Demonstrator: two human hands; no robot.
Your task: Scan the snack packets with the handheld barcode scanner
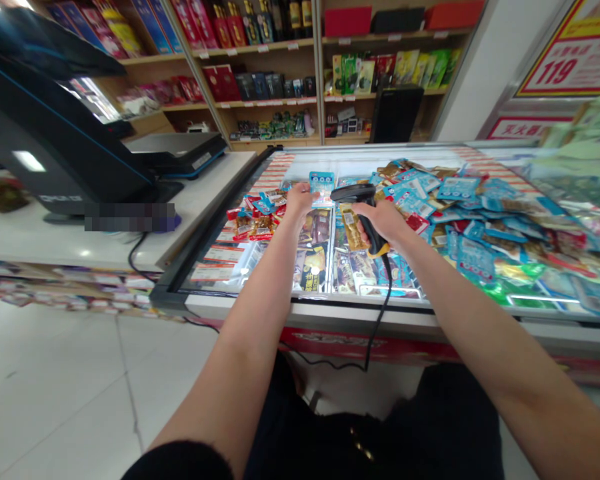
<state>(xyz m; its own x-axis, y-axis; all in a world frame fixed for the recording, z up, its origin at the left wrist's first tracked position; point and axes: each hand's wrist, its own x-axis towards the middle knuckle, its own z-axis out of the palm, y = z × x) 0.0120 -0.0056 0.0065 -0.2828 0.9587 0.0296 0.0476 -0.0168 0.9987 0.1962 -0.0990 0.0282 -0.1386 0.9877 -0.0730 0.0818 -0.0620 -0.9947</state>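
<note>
My left hand [298,203] reaches over a glass-topped chest freezer [330,152] and pinches the lower edge of a blue-and-white snack packet [322,187]. My right hand [383,221] grips a black handheld barcode scanner [367,207], with its head pointing left toward that packet. A coiled black cable [384,300] hangs from the scanner's handle. Under the scanner lies a tan snack packet with a barcode label [353,227]. Many blue and red snack packets [460,213] are heaped around both hands, and the scanner hides part of the pile.
A white checkout counter [70,243] on the left holds a black point-of-sale terminal [45,140] and a scale [177,152]. Wooden shelves [260,87] of boxed goods stand behind the freezer. A red-and-yellow price sign [570,57] hangs at upper right.
</note>
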